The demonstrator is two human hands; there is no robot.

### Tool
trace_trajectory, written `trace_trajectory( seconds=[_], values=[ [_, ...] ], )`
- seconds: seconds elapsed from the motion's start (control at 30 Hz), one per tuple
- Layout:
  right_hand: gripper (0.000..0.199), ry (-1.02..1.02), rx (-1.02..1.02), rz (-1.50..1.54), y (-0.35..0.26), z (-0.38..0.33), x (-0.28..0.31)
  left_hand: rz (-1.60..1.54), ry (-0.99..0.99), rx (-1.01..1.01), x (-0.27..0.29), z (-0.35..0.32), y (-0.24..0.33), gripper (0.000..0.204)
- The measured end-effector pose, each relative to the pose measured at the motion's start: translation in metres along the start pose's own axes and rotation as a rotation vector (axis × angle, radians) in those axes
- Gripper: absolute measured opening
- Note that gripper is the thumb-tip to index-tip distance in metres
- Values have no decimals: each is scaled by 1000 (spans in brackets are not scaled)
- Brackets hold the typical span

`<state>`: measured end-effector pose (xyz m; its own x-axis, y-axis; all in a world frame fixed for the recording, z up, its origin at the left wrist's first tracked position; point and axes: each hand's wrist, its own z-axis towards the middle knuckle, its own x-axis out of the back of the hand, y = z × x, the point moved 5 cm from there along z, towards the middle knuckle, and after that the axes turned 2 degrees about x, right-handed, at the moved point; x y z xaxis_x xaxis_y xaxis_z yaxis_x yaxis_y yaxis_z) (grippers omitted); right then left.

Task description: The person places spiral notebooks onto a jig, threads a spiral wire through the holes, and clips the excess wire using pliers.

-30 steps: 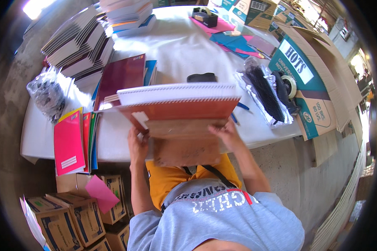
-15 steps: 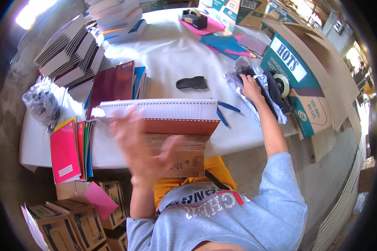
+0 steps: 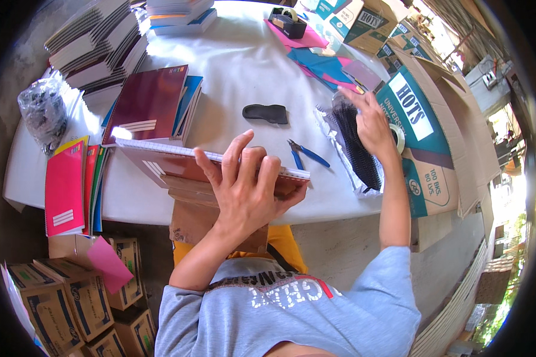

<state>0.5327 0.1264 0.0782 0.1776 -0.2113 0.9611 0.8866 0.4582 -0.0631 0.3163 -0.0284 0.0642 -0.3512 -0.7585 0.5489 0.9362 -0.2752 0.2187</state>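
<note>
I see L hand (image 3: 247, 185) fingers spread, half bent, at notebook (image 3: 175, 162); can't tell if they grip. R hand (image 3: 373, 127), idx finger extended, is over coils (image 3: 358, 149), hold unclear. Notebook is tilted at table (image 3: 232, 71) edge, w/ pliers (image 3: 315, 157) near

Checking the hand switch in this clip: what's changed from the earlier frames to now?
Right hand let go of the notebook and went forward and right to the black coils; whether it grips any is unclear. Left hand lifted off, then came back over the notebook, fingers spread. The notebook's right end swung toward the person. Unmoved: pliers, flat black object.
</note>
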Motion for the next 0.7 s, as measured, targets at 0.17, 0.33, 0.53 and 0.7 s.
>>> trace_trajectory(
  seconds=[0.17, 0.33, 0.53, 0.7],
  values=[
    [55, 120, 52, 162, 5, -33, 4, -82, 30, 45, -1, 1, -6, 50],
    [24, 534, -131, 433, 78, -89, 38, -31, -9, -8, 2, 2, -3, 51],
    [27, 703, -327, 608, 103, -166, 75, -77, 8, -35, 1, 3, -1, 46],
    [28, 678, -40, 797, 71, -176, 69, -66, -41, 4, -2, 7, -4, 47]
  ],
)
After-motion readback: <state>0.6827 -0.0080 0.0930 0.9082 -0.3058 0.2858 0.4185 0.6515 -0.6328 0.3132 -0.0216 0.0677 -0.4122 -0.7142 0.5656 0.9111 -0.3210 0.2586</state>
